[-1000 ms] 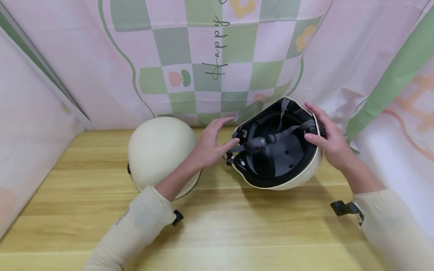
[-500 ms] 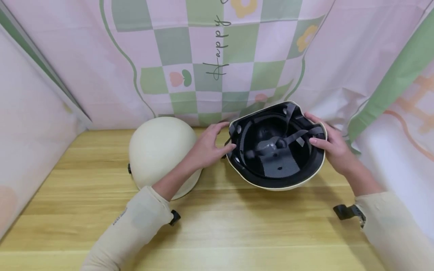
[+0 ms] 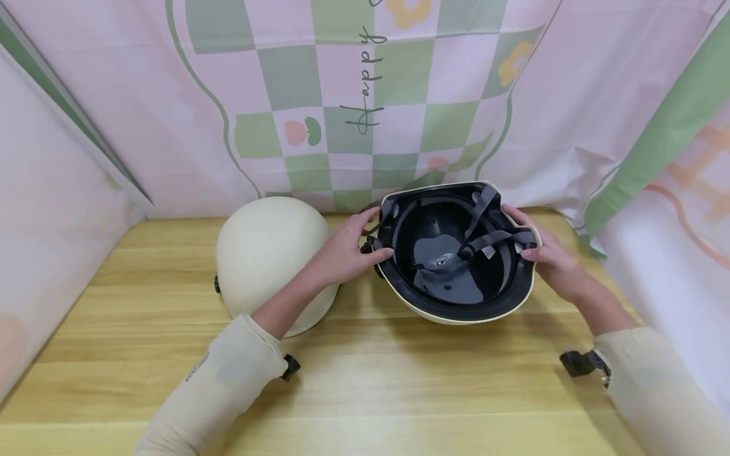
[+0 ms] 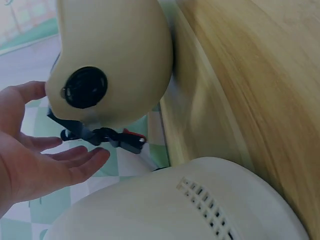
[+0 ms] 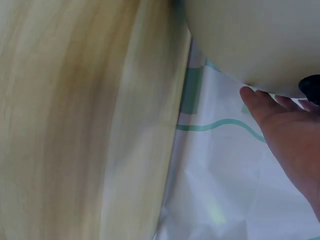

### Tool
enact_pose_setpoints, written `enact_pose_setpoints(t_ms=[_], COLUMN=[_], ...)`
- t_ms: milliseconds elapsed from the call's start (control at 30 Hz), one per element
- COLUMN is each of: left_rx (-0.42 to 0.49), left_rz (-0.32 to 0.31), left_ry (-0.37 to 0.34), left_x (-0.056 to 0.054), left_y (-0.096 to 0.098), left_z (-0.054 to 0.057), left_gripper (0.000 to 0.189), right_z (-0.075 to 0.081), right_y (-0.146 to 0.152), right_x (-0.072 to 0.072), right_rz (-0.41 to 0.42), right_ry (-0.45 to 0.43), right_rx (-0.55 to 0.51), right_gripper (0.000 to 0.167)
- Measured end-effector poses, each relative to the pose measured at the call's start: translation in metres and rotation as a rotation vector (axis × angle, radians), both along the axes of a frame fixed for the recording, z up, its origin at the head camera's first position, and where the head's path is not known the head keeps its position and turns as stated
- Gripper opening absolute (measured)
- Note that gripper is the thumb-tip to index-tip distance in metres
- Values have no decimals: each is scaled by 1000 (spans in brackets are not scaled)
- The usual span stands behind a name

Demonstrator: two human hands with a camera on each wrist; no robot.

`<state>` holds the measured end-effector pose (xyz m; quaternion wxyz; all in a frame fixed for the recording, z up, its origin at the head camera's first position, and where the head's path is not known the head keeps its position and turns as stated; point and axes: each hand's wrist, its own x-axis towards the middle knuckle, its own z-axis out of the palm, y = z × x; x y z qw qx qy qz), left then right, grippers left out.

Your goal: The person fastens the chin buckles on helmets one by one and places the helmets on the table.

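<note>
A cream helmet (image 3: 456, 320) is tipped with its black padded inside (image 3: 445, 266) facing me. Grey chin straps (image 3: 493, 237) lie across the right part of the opening. My right hand (image 3: 556, 263) grips the right rim, thumb on the inner edge and fingers behind the shell. At the left rim, my left hand (image 3: 345, 250) touches the edge with its thumb. In the left wrist view its other fingers spread loosely beside a dark strap buckle (image 4: 131, 141), below a round black knob (image 4: 86, 87). A second cream helmet (image 3: 270, 253) sits dome up beside my left forearm.
Both helmets are over a wooden table (image 3: 365, 392). Behind it hangs a pale curtain (image 3: 399, 76) with green checks, and further cloth closes the left and right sides. A row of small vent holes (image 4: 205, 202) marks the second helmet.
The held helmet has turned, its upper rim coming lower and its left rim reaching my left hand. The strap with its round fitting has dropped away from the left hand. My right hand has lowered.
</note>
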<state>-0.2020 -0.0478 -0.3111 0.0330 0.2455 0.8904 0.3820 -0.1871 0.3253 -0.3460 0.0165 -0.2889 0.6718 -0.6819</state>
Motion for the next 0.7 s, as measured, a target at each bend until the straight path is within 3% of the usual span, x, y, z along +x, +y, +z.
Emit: enact_pose_setpoints(t_ms=[333, 533, 700], left_rx=[-15, 24, 42], left_rz=[-61, -51, -51], left_ry=[-1, -22, -29], left_x=[0, 1, 2], left_y=[2, 1, -1], left_z=[-2, -2, -2], left_gripper=[83, 82, 82], right_z=[-2, -2, -2], right_y=[6, 7, 10], right_x=[-4, -7, -9], right_rz=[-94, -33, 11], right_ry=[42, 42, -7], right_rx=[108, 75, 67], right_gripper=[82, 91, 93])
